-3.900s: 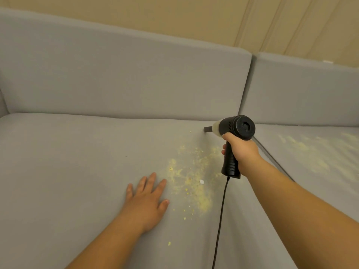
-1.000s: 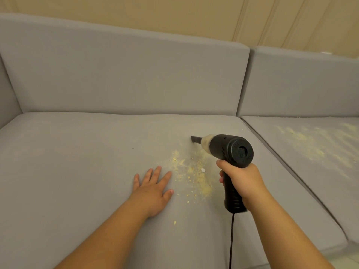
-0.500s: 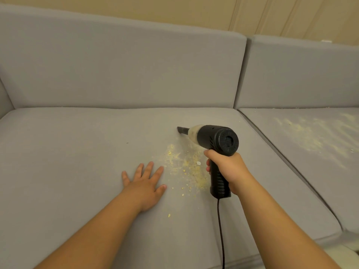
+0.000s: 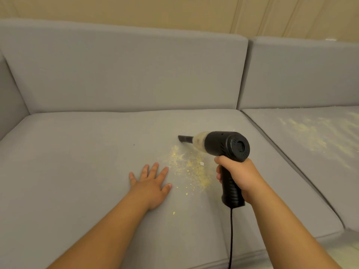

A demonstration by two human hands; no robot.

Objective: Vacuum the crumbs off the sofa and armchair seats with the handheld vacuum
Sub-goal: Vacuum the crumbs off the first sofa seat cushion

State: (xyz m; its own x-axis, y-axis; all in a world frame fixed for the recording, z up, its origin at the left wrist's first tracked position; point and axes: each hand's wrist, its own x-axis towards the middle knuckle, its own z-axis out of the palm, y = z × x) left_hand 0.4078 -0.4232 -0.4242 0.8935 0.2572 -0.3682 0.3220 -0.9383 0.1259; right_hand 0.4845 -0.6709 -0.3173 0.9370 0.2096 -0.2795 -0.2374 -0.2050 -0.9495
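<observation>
Sofa (image 4: 124,78): grey fabric, 2 seat cushions in view, back cushions upright behind them; beige panelled wall (image 4: 174,12) above.
Left seat cushion (image 4: 68,162): the working surface; carries both hands and 1 crumb patch.
Right seat cushion (image 4: 291,171): separated from the left by a seam; a wide pale crumb smear (image 4: 310,133) lies across its far part, not yet vacuumed by the look of it.
Armchair: not in view.
Handheld vacuum (image 4: 223,146): black pistol-shaped body, translucent dust cup, narrow dark nozzle (image 4: 184,138) pointing left. Nozzle tip sits low over the cushion at the far edge of the crumb patch; whether it touches the fabric, cannot tell.
Cord (image 4: 231,239): hangs from the handle base, runs down over the cushion front.
Right hand (image 4: 239,175): grip clenched round the vacuum handle, fingers wrapped at the front. Judgement: held pistol-style so the nozzle can be raked across the patch.
Left hand (image 4: 151,181): grip released, palm flat on the cushion, fingers spread, just left of the crumbs. Judgement: braces the body and tensions the fabric.
Crumb patch (image 4: 190,169): yellow, scattered between the 2 hands; 1 white fleck among it, 1 stray crumb (image 4: 173,212) nearer the front.
Progress (judgement): early; both patches remain.
</observation>
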